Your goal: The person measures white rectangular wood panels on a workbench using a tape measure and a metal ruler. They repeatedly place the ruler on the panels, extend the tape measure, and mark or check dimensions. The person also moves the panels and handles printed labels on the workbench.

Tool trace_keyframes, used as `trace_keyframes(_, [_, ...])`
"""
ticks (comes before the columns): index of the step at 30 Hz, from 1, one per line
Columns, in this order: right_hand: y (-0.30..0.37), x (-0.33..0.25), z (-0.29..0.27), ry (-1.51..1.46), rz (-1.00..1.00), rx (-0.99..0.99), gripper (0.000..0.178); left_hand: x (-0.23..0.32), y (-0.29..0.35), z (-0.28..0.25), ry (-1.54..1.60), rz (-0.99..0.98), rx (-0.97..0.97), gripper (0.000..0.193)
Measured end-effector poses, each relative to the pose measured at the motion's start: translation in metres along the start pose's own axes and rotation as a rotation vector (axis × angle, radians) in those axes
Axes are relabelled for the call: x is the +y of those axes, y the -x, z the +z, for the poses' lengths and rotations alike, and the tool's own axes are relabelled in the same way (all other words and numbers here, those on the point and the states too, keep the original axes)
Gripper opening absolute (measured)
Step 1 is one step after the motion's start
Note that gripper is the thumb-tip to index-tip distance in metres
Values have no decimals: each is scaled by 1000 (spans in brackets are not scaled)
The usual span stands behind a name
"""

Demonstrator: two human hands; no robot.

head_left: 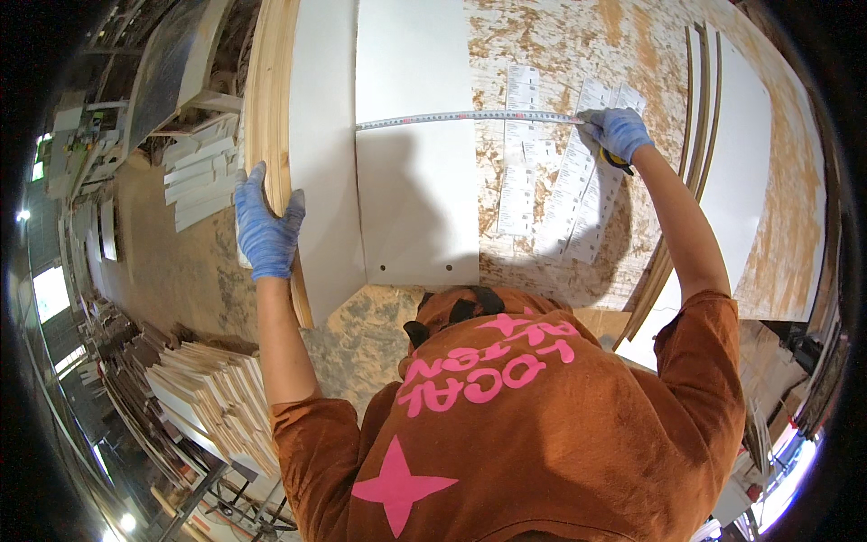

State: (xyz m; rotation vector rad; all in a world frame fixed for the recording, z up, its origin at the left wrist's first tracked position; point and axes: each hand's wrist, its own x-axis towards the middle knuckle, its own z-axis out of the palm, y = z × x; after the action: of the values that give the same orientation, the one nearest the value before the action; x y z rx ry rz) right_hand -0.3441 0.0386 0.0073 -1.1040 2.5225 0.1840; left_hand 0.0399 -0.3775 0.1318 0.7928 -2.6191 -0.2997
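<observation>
My left hand [266,226], in a blue glove, grips the light wooden edge of the upright white boards [326,144], its thumb toward their white face. My right hand [619,133], gloved in blue too, is closed around a tape measure [617,162], whose yellow and black case shows only partly below the palm. Its pulled-out blade [470,116] runs left to the upright boards. It crosses a flat white panel [417,194] with two dark holes near its front edge, then several printed paper strips [518,172].
Beneath lies a worn, paint-flecked tabletop [560,36]. Thin boards and a white panel [736,135] lie along its right. On the floor at left are white offcuts [200,172] and a stack of boards [217,397]. A dark-topped table [172,68] stands at the far left.
</observation>
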Motion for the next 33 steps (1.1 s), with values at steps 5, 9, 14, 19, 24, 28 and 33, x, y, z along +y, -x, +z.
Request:
trace_keyframes(5, [4, -1, -4, -15, -3, 37, 33, 2, 2, 0, 45, -68, -36, 68])
trace_keyframes(9, [18, 1, -10, -18, 23, 31, 34, 0, 2, 1, 72, -80, -53, 67])
trace_keyframes(14, [53, -1, -4, -460, 51, 94, 47, -6, 3, 5, 96, -73, -45, 68])
trace_keyframes(19, [107, 4, 22, -1110, 252, 92, 56, 2, 2, 0, 90, -91, -74, 68])
trace_keyframes(24, [156, 11, 73, -1374, 536, 316, 50, -6, 4, 1, 99, -38, -48, 67])
trace_keyframes(28, [180, 18, 109, -1490, 671, 431, 41, -12, 3, 2, 117, -25, -49, 67])
trace_keyframes(33, [189, 18, 130, -1546, 806, 552, 40, -16, 4, 3, 81, 10, -46, 65])
